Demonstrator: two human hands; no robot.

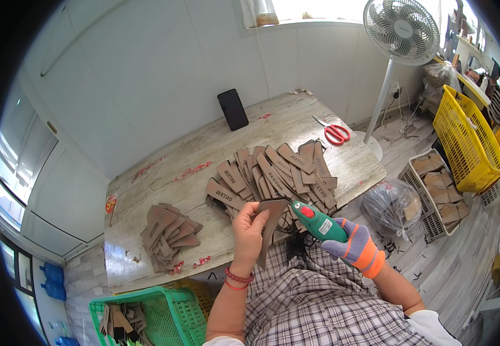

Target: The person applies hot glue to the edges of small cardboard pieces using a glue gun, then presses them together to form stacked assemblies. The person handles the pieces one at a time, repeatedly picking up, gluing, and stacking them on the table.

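Note:
My bare left hand (248, 233) grips a brown fabric piece (269, 226) with a dark edge, held upright over the table's front edge. My right hand (355, 248), in a purple and orange glove, is wrapped round a green handheld power tool (320, 224) with a red button. The tool's front end is close to the upper edge of the piece; whether they touch I cannot tell. Beyond them spreads a large pile of similar brown pieces (278, 170) with dark printing. A smaller pile of brown pieces (168, 233) lies to the left. Black scraps (299, 245) hang at my lap.
Red-handled scissors (337, 134) and a propped phone (233, 109) are on the worn table (163, 155). A green basket (183, 317) stands at lower left. To the right are a white fan (401, 29), a stuffed plastic bag (391, 207), a yellow crate (469, 138) and a white crate (429, 216).

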